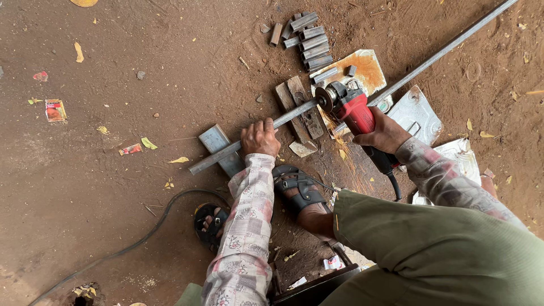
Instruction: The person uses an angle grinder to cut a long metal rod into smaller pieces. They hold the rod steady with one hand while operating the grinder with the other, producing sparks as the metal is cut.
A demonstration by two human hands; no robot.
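Note:
A long grey metal bar (436, 55) runs from the upper right down to the left, resting on a flat metal block (218, 143) and wooden pieces (300, 102) on the dirt ground. My left hand (260, 137) presses down on the bar's left part. My right hand (383, 133) grips a red and black angle grinder (352, 109), its disc against the bar at the middle. A few sparks scatter below the grinder.
A pile of several short cut metal pieces (310, 41) lies beyond the grinder. Rusty and grey metal sheets (420, 113) lie under and right of the bar. My sandalled foot (300, 190) is planted near the bar. A black cable (130, 246) curves at the lower left.

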